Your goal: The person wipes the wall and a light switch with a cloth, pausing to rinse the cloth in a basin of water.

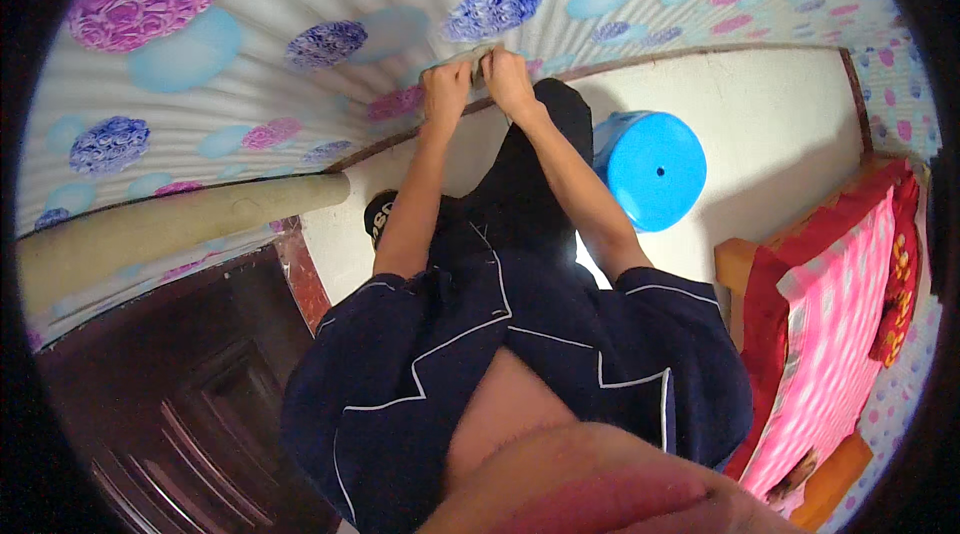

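Both my hands are together at the foot of a flower-patterned wall covering (420,8). My left hand (448,87) has its fingers curled in on a small pale piece (480,57), which spans the narrow gap between the hands. From the other side my right hand (508,80) pinches the same piece, thumb and fingers bent. Whether it is a loose strip or part of the wall covering I cannot tell, as the fingers hide much of it. My knee in black trousers (559,113) is just right of my right hand.
A blue plastic stool (660,171) with a hole in its seat stands on the pale floor (780,106) to my right. Beyond it is a bed with pink checked bedding (832,324). At left are a dark panelled door (180,354) and a beige pipe-like length (187,211) along the wall.
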The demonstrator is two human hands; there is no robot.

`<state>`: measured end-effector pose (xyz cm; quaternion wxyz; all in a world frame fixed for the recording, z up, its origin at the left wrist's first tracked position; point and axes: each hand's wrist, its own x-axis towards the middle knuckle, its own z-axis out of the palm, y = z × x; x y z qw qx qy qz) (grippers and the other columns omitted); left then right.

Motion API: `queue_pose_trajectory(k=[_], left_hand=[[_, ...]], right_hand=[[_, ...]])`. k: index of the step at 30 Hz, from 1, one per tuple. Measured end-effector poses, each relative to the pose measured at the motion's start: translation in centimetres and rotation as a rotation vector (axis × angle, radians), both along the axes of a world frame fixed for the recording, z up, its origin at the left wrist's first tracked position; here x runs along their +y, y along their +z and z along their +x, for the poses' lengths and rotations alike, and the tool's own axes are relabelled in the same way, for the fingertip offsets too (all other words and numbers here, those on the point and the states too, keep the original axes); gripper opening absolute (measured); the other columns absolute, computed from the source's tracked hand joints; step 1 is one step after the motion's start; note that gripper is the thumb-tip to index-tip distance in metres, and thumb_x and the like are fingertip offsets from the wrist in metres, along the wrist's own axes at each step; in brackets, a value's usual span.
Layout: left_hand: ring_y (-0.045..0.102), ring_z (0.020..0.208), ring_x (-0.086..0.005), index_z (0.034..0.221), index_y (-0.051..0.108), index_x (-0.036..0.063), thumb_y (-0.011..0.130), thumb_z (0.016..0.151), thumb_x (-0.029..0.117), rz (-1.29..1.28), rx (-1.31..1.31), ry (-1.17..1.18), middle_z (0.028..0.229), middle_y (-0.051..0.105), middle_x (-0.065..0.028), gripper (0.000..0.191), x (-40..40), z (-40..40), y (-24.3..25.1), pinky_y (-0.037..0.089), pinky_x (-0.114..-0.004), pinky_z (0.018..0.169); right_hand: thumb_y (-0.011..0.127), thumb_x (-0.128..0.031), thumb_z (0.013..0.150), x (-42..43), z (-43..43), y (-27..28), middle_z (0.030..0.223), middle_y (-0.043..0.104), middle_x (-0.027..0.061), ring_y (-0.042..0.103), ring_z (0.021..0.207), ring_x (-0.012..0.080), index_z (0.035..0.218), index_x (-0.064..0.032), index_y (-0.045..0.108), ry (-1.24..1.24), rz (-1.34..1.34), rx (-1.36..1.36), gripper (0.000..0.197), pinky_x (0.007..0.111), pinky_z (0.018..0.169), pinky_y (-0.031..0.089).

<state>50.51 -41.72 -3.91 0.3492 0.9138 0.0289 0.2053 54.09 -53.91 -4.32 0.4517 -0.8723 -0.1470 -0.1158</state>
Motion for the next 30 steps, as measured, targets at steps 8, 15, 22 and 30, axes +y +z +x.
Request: queue_pose_trajectory(k=[8,15,22,30], left_hand=[[0.059,0.066,-0.0399,0.075,0.067,0.0001,0.057,0.084,0.023,-0.067,0.107,-0.043,0.072,0.059,-0.0223,0.026,-0.6,0.9,-3.3,0.046,-0.044,0.060],[0.058,0.047,-0.0279,0.070,0.064,-0.0040,0.061,0.083,0.022,-0.148,-0.249,-0.080,0.056,0.055,-0.0182,0.029,-5.5,3.3,11.1,0.043,-0.036,0.050],[0.059,0.052,-0.0329,0.074,0.067,-0.0002,0.062,0.082,0.023,-0.113,-0.134,0.013,0.058,0.056,-0.0202,0.025,-4.9,2.9,7.5,0.046,-0.037,0.054],[0.059,0.064,-0.0413,0.080,0.070,0.0028,0.062,0.083,0.033,-0.029,0.128,-0.014,0.072,0.061,-0.0226,0.032,-2.2,0.6,-2.9,0.048,-0.046,0.060]], right_hand=[[0.049,-0.015,0.083,-1.2,1.2,-3.5,0.075,0.058,0.0300,0.059,0.075,0.0446,0.075,0.0078,0.061,-0.063,-0.034,0.122,0.027,0.048,0.066,0.046],[0.052,-0.019,0.083,-4.4,3.0,10.4,0.062,0.056,0.0248,0.057,0.056,0.0406,0.068,0.0050,0.057,-0.221,0.169,-0.190,0.029,0.044,0.053,0.044],[0.056,-0.020,0.082,-4.9,3.1,7.0,0.061,0.061,0.0200,0.061,0.053,0.0278,0.071,0.0062,0.062,-0.138,0.137,-0.060,0.029,0.036,0.053,0.047],[0.055,-0.019,0.077,-3.4,3.1,-4.1,0.069,0.058,0.0288,0.059,0.067,0.0443,0.068,0.0078,0.062,-0.051,-0.078,0.171,0.029,0.048,0.067,0.047]])
